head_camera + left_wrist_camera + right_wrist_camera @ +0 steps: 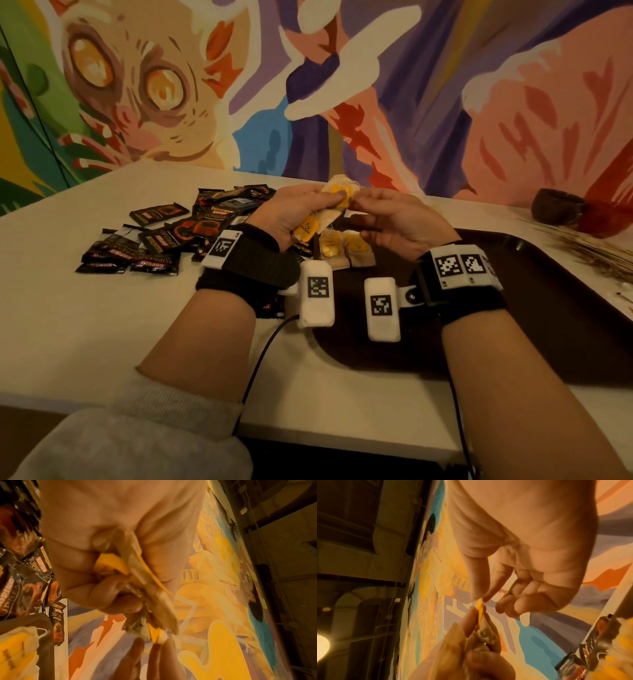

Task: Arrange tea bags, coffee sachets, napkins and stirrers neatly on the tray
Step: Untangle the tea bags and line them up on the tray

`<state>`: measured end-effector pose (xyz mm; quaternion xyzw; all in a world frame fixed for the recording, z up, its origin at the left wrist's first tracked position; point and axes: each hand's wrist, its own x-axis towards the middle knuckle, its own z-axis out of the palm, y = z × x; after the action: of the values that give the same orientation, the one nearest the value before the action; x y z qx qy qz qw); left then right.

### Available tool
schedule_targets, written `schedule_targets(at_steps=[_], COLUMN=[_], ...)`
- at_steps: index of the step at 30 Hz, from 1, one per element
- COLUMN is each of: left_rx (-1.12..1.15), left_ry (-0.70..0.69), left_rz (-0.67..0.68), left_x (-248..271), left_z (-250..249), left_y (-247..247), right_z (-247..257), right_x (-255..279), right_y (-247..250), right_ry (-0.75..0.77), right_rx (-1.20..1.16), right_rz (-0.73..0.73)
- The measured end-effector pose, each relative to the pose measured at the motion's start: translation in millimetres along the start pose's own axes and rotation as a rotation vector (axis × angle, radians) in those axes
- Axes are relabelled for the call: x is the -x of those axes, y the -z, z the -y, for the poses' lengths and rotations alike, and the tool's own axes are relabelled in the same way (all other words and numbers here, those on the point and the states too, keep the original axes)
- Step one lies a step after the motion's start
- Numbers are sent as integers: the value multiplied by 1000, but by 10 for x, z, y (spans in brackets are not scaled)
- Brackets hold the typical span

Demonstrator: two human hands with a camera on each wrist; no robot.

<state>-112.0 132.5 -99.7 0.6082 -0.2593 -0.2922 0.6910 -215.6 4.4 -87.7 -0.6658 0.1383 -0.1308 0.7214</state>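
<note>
My left hand (pixel 294 212) grips a bunch of tea bags (pixel 337 197) with yellow tags, raised above the tray's far left corner. In the left wrist view the left hand (pixel 106 563) curls round the tea bags (pixel 137 582). My right hand (pixel 394 216) pinches one yellow tag at the top of the bunch; in the right wrist view thumb and forefinger of the right hand (pixel 479 597) meet on the tag (pixel 480 606). Two tea bags (pixel 346 251) lie on the dark brown tray (pixel 513 325). Black coffee sachets (pixel 164 236) sit in a loose pile on the table to the left.
A dark bowl (pixel 556 205) stands at the far right of the white table (pixel 85 325), with a sheaf of thin dry sticks (pixel 589 250) beside the tray's right rim. A painted mural wall (pixel 308 85) rises right behind the table. Wrist cables trail off the near edge.
</note>
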Motion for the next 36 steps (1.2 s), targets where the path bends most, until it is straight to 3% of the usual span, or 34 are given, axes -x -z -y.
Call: schedule_targets(at_steps=[9, 14, 21, 26, 30, 36], left_rx=[-27, -26, -161, -372, -420, -500], left_ry=[166, 170, 221, 194, 220, 316], left_rz=[68, -64, -105, -19, 48, 133], left_x=[82, 43, -22, -15, -49, -80], left_z=[-42, -86, -6, 6, 43, 58], left_y=[0, 155, 219, 203, 216, 188], right_z=[-101, 7, 45, 124, 115, 69], right_x=[-98, -114, -370, -422, -454, -526], right_y=[40, -11, -213, -272, -416, -392], right_ry=[-63, -287, -454, -361, -463, -359], right_rx=[-43, 298, 845, 1259, 1446, 1553], right_rz=[-54, 47, 120, 6, 37, 18])
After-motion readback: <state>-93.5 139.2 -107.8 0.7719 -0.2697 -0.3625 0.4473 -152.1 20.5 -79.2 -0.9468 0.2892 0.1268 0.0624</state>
